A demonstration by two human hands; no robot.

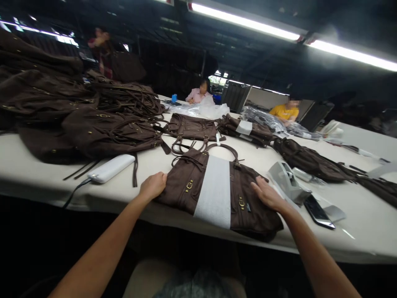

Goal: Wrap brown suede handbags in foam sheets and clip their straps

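A dark brown handbag (178, 186) lies flat at the table's front edge, with its looped handles pointing away from me. Around its middle runs a wide pale grey band (214, 192), with a brass buckle showing on either side. My left hand (153, 185) is closed on the bag's left edge, fingers curled out of sight. On the right part of the bag rests my right hand (267, 194), its fingers extended and the thumb apart. A white tag hangs at the handles (223, 148).
Brown bags (114, 132) are heaped at the left, with a white power bank (112, 169) and cable before them. At right are a tape dispenser (287, 182) and a phone (319, 211). More bags (194, 126) lie behind. Across the table two people (198, 94) sit near clear plastic.
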